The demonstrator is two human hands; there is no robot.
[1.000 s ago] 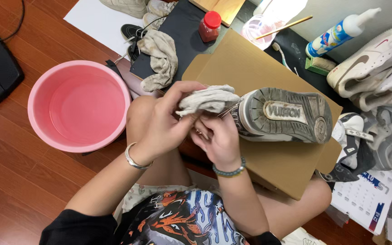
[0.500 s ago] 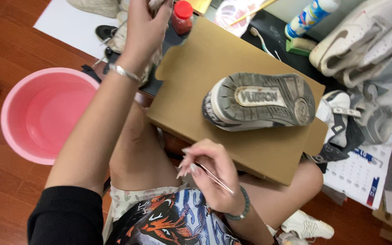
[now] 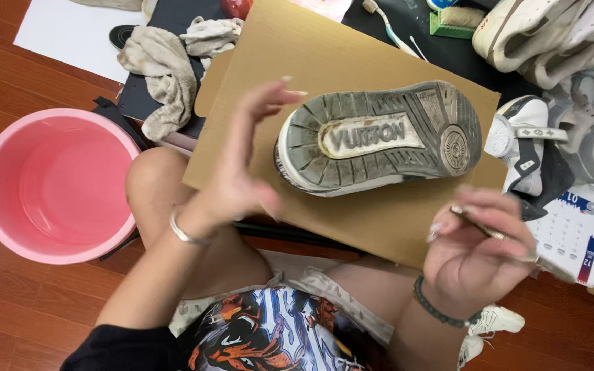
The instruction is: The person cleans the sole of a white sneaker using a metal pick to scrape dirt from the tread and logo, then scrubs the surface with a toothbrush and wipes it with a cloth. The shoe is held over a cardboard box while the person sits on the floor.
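Pink basin, one upturned shoe, two cloths

— What lies on the cardboard box?

— A sneaker, turned sole up, toe toward the left, heel toward the right. The tread is grey and dirty, with a pale raised panel along the middle and a round disc at the heel.

— And the thin tool?

— A slim metal pick, pinched in the right hand, slanting just below the sneaker's heel end, apart from it.

— The other hand?

— The left hand is spread, empty, beside the toe.
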